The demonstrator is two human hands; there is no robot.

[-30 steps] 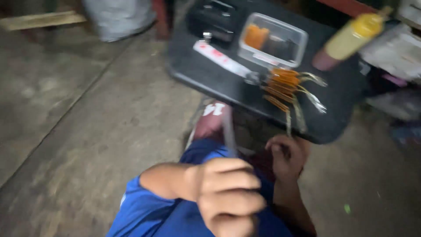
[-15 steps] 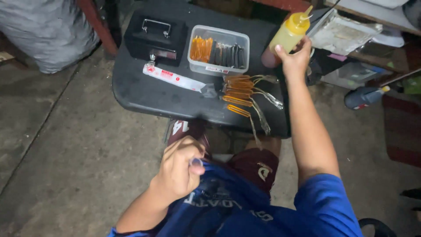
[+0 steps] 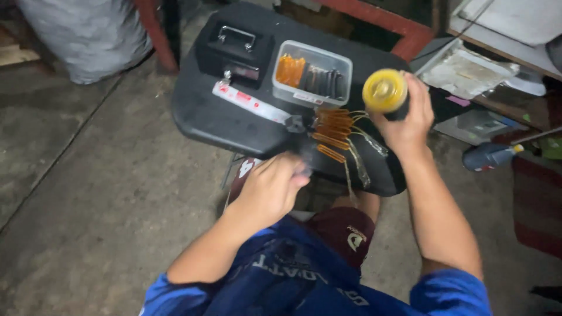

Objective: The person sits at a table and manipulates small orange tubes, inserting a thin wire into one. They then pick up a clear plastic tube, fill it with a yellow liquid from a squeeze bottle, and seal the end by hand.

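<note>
My right hand (image 3: pixel 404 120) grips a yellow squeeze bottle (image 3: pixel 384 91) and holds it lifted over the right end of a black case lid (image 3: pixel 202 114). My left hand (image 3: pixel 270 186) hovers with curled fingers at the lid's near edge and seems to hold a small blurred thing that I cannot make out. Between my hands lies a bundle of orange-handled metal tools (image 3: pixel 336 137). A clear plastic tub (image 3: pixel 313 73) with orange and dark parts stands further back on the lid, beside a small black box with a metal handle (image 3: pixel 234 47).
A white-and-red strip-shaped item (image 3: pixel 249 104) lies across the lid. A grey sack (image 3: pixel 88 35) stands at the far left on the concrete floor. Shelves with papers (image 3: pixel 468 67) and a blue power tool (image 3: pixel 489 157) are at the right.
My right hand has lifted the yellow bottle off the far right of the lid and drawn it nearer. My left hand has risen toward the lid's near edge.
</note>
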